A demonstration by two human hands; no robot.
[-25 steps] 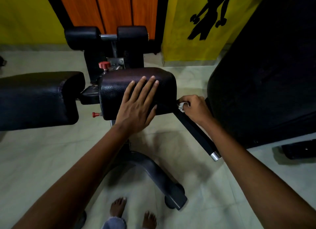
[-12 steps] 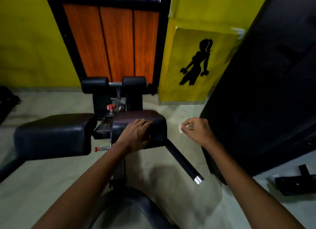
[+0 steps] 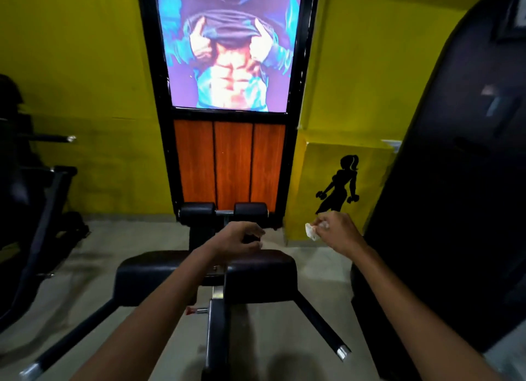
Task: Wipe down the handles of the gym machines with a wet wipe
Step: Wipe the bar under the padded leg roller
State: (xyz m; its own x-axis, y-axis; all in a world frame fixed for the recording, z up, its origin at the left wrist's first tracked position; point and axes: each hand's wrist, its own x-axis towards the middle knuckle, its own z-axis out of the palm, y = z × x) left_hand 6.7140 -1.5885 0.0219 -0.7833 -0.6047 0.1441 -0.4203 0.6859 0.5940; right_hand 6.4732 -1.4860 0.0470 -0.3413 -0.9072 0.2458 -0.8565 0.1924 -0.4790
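Observation:
A black bench machine stands low in front of me, with two padded cushions (image 3: 262,278) side by side. Its right handle (image 3: 321,328) is a black bar with a chrome end cap, slanting down to the right. Its left handle (image 3: 71,341) slants down to the left. My right hand (image 3: 337,232) hovers in the air above and right of the cushions, pinching a crumpled white wet wipe (image 3: 310,231). My left hand (image 3: 242,239) is lifted just above the cushions, fingers loosely curled, holding nothing. Neither hand touches the machine.
A large black machine shroud (image 3: 455,210) fills the right side. Another dark machine frame (image 3: 37,210) stands at the left. Ahead are two black roller pads (image 3: 225,211), a wood-panelled door with a poster, and yellow walls. The floor is pale tile.
My right hand has lifted off the right handle with the wipe. My left hand has come off the cushion. The view has tilted up and back from the machine.

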